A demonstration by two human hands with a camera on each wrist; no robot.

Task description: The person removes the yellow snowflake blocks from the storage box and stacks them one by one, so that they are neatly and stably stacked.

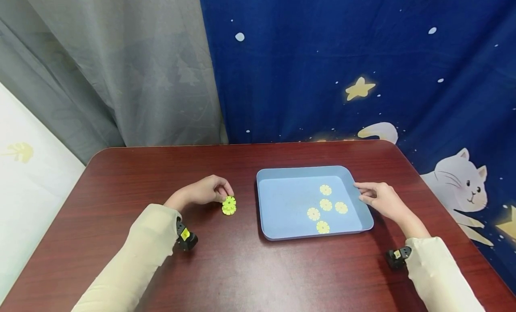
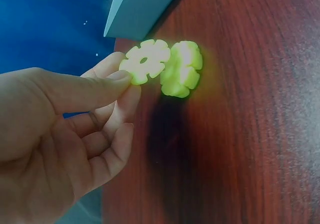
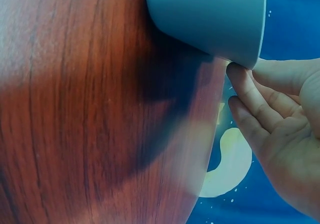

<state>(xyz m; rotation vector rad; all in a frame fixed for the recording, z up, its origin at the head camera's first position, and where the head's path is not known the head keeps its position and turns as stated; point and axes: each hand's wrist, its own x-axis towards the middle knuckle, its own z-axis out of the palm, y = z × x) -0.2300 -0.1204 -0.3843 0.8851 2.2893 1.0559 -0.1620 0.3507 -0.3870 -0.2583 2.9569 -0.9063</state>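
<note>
My left hand [image 1: 205, 189] pinches a yellow-green snowflake disc [image 2: 145, 62] by its edge, between thumb and index finger. Right beside that disc, a thick stack of similar discs [image 2: 181, 69] lies on the table; whether the two touch I cannot tell. At the right, my right hand [image 1: 384, 202] holds the side rim of a blue tray [image 1: 278, 233], thumb on one side and fingertips on the other, as the right wrist view shows. Several pale yellow snowflake discs [image 1: 325, 205] lie spread flat inside the tray, toward its right half.
A dark red wooden table [image 1: 225, 271] carries everything. Behind it hang a grey curtain [image 1: 161, 79] and a blue curtain [image 1: 290, 70] with stars and a cat. Small black cameras [image 1: 187, 236] are strapped to both wrists over cream sleeves [image 1: 137, 253].
</note>
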